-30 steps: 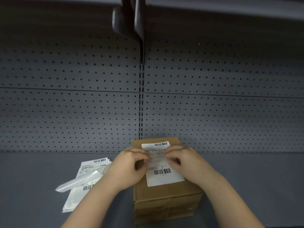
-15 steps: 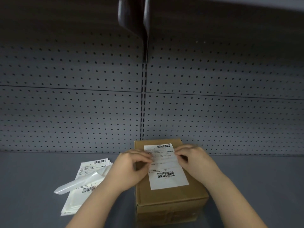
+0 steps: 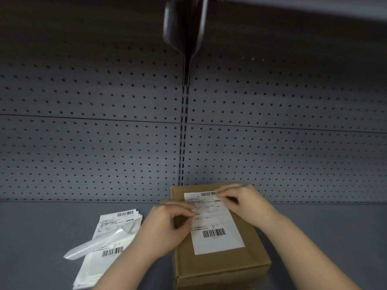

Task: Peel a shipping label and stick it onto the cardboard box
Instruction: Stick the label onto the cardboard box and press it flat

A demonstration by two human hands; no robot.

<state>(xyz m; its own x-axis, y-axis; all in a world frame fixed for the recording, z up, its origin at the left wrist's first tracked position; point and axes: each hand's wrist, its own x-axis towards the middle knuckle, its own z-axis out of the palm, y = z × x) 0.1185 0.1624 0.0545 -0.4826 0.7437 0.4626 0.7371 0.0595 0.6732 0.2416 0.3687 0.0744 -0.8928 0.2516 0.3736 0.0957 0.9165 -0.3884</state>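
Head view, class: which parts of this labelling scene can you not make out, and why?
- Shipping label text: too small and blurred, head view.
- Label's upper corners: covered by the left hand and right hand.
- Cardboard box front: cut off by the bottom edge.
- Label stack: partly hidden under the peeled backing.

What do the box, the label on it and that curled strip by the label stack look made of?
Box: brown cardboard, matte, with folded edges and a flap seam at the front. Label: white paper, matte, printed with barcodes, lying flat on the box top. Curled strip: likely the peeled backing liner, glossy and slightly translucent, as its sheen suggests; coated paper or film, I cannot tell which.
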